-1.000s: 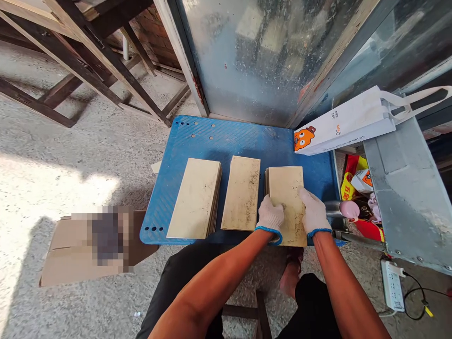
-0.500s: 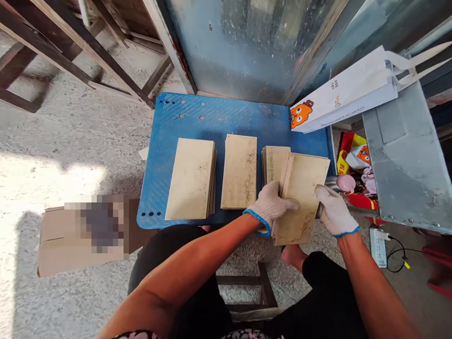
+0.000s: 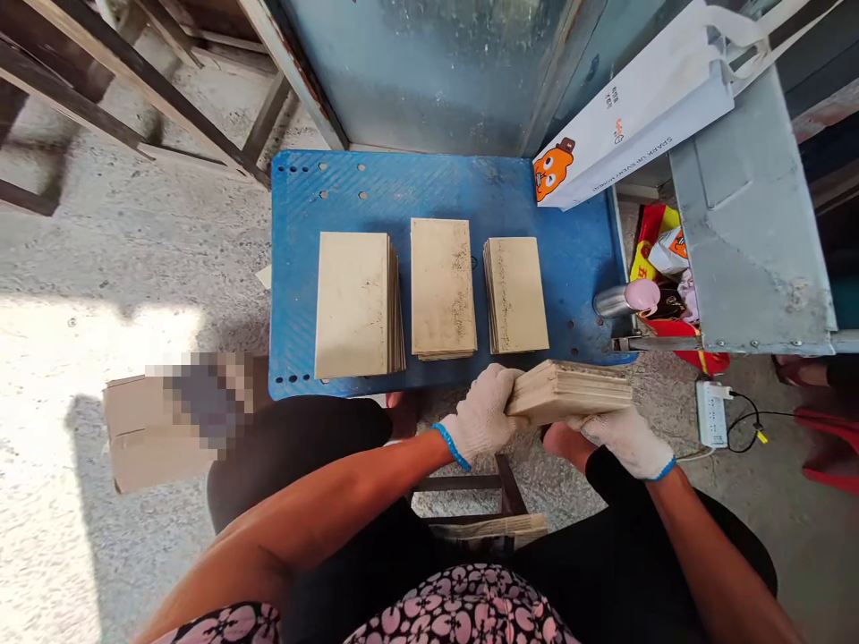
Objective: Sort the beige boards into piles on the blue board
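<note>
Both hands wear white knit gloves with blue cuffs. A stack of thin tan boards (image 3: 570, 392) is held tilted on its side above my lap, in front of the blue table, its layered edges showing. My left hand (image 3: 484, 413) grips the stack's left end, and my right hand (image 3: 629, 438) holds it from below at the right; some of its fingers are hidden. On the table lie three more stacks of such boards: a left stack (image 3: 352, 304), a middle stack (image 3: 441, 286) with dark specks along its right side, and a smaller right stack (image 3: 518, 295) with specks near its left side.
The blue plastic table (image 3: 382, 192) stands against a metal panel (image 3: 429, 80). A white paper bag (image 3: 631, 116) leans at the back right. A steel cup (image 3: 610, 301) and a grey metal box (image 3: 752, 224) are at the right. A cardboard box (image 3: 154, 438) sits on the floor at left.
The held stack has been drawn toward me off the right stack, which now shows fully. It has been turned from face-up to edge-up. The view has shifted slightly.
</note>
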Available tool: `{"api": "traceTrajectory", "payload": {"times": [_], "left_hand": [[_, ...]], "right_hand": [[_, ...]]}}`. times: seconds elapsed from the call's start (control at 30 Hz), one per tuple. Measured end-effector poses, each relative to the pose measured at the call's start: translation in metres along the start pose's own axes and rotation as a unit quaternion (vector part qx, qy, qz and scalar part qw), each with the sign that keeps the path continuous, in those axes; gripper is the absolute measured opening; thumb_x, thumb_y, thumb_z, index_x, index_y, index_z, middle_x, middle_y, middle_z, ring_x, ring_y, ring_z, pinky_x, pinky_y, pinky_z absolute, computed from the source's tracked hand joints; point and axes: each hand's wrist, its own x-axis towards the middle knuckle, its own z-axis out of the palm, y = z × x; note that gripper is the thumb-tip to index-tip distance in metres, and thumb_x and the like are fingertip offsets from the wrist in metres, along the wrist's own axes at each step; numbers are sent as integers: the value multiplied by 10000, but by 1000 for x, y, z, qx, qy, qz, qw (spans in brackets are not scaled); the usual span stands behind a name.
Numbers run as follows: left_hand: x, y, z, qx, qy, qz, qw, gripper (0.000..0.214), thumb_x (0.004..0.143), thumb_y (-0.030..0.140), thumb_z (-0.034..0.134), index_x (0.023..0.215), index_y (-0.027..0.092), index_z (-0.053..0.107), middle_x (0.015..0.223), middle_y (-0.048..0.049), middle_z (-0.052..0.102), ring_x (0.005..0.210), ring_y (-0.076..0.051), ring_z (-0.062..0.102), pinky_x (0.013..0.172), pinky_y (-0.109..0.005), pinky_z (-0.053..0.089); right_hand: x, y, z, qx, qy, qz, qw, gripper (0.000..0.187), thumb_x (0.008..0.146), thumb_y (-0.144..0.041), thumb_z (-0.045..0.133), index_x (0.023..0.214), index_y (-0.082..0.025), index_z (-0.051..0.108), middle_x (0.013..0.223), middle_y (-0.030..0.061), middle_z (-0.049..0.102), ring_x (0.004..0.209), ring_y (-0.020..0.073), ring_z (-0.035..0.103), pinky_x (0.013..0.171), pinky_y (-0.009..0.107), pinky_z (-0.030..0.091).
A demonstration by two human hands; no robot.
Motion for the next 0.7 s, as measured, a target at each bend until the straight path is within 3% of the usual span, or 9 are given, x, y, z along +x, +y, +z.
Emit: {"api": "traceTrajectory", "payload": {"times": [0.17,0.3,0.43,0.57,0.7], "left_hand": [[-11,-29,49,14,17,-10,1000,464,741,119,596,1183,253,548,1175,-52,554,1117,-207,525,972,-309,418],[-9,-55,78,2,16,-76,997,451,761,89,550,1187,237,556,1202,-59,558,1105,-198,556,961,-299,440],[-1,-74,95,-23,41,-142,989,447,805,101,529,1235,219,551,1253,-76,544,1116,-199,571,974,-295,443],[6,-86,98,-36,37,-196,979,469,803,106,551,1254,233,554,1293,-76,525,1144,-208,568,976,-297,444],[16,-94,94,-41,20,-219,975,525,792,94,564,1294,247,537,1317,-78,511,1173,-215,552,993,-296,430]], "right_hand": [[-10,47,1,95,-94,64,989,561,511,-120,795,1040,-295,722,1257,48,660,1023,285,644,704,383,577],[8,82,20,128,-100,123,979,369,636,-258,750,1005,-251,739,1144,64,707,929,254,673,664,366,575],[34,110,41,69,-63,77,993,299,671,-321,725,959,-242,747,995,41,738,956,249,680,783,388,577],[49,128,45,-56,-101,3,993,462,616,-147,687,1059,-269,734,1149,24,709,1162,258,607,1000,395,486],[60,137,42,-176,-143,-78,971,627,596,-61,581,1165,-299,693,1264,-2,657,1212,228,580,1101,392,399]]}}
